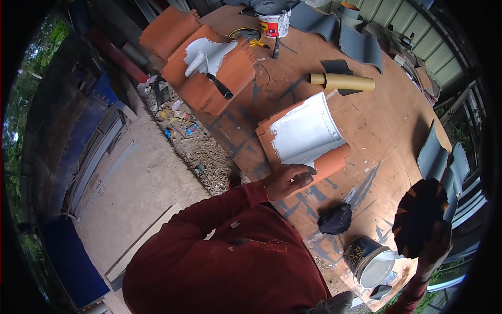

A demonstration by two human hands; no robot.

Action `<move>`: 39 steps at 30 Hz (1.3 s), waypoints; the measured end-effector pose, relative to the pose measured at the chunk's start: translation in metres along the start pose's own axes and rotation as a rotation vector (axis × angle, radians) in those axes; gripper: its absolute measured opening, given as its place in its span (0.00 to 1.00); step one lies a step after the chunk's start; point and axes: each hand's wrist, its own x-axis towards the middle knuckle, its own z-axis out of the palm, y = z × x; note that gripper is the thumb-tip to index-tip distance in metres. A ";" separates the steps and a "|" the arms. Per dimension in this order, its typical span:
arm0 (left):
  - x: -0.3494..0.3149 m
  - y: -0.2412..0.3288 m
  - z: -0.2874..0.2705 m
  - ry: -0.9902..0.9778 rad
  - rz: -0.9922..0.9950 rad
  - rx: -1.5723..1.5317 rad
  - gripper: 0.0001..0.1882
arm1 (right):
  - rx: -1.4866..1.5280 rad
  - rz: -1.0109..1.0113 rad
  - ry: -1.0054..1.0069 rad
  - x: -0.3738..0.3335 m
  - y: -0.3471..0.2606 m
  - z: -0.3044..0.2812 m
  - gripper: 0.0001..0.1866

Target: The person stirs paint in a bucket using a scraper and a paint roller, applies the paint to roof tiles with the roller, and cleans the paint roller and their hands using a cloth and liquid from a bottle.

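Observation:
A terracotta roof tile (334, 159), its curved face largely coated in white paint (306, 131), lies on the table. My left hand (289, 181) is at the tile's near edge, fingers loosely bent and apart from the thumb; whether they touch the tile I cannot tell. At the right, my right hand (436, 248) grips a dark round thing (421, 217) with a scalloped rim and orange-brown patches along it. Below that, an open dark paint bucket (358, 254) stands with pale paint inside. A crumpled black lump (335, 219) lies between the tile and the bucket.
Further back, a paint roller (219, 86) rests on stacked terracotta tiles (183, 89). A white-and-red bucket (273, 21), a brown paper roll (342, 81) and grey tiles (361, 44) are on the table (387, 120). Rubble (206, 157) borders the table's left edge.

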 end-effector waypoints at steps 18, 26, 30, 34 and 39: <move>-0.102 0.024 -0.170 0.656 0.071 -0.966 0.31 | 0.714 -0.262 0.020 0.048 -0.431 0.318 0.35; -0.092 0.024 -0.184 0.919 0.091 -0.576 0.31 | 1.226 0.181 -0.833 0.036 -0.447 0.344 0.40; -0.086 -0.020 -0.226 1.163 0.169 -0.269 0.15 | 1.351 0.198 -0.764 0.044 -0.481 0.303 0.40; -0.101 -0.033 -0.263 1.187 0.097 -0.245 0.27 | 1.000 -0.254 -0.690 0.060 -0.496 0.282 0.42; -0.091 0.006 -0.234 1.037 0.459 -0.048 0.32 | 1.213 -0.239 -0.534 0.059 -0.496 0.333 0.32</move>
